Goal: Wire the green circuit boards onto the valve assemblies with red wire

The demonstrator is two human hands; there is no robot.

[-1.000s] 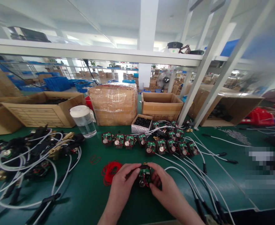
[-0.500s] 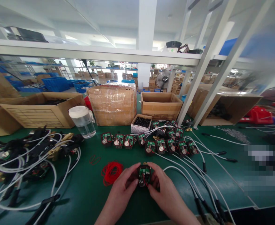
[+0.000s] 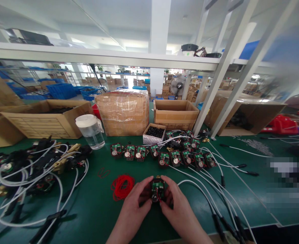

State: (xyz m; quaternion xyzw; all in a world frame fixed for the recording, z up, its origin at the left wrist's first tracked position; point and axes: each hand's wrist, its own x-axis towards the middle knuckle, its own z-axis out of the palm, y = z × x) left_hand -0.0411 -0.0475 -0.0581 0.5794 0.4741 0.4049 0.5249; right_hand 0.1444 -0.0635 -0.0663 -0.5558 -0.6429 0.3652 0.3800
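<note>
Between both hands, low over the green table, is a small black housing with a green circuit board, a round metallic part and red wires. My left hand grips its left side, thumb low and fingers at the upper edge. My right hand clasps the opposite side the same way; some fingertips are hidden behind the housing. Left of my hands lies a bundle of red rings or thin wire, with a few loose red strands beyond it. Similar circuit-board units stand in rows ahead.
A heap of units with white cables covers the table's left. White cables with black ends run along the right. A water jug, a small box of black parts and cardboard boxes line the back, below a shelf.
My left thumb has shifted down and away from the board's face toward the housing's lower edge. The unit stays between both hands in nearly the same place.
</note>
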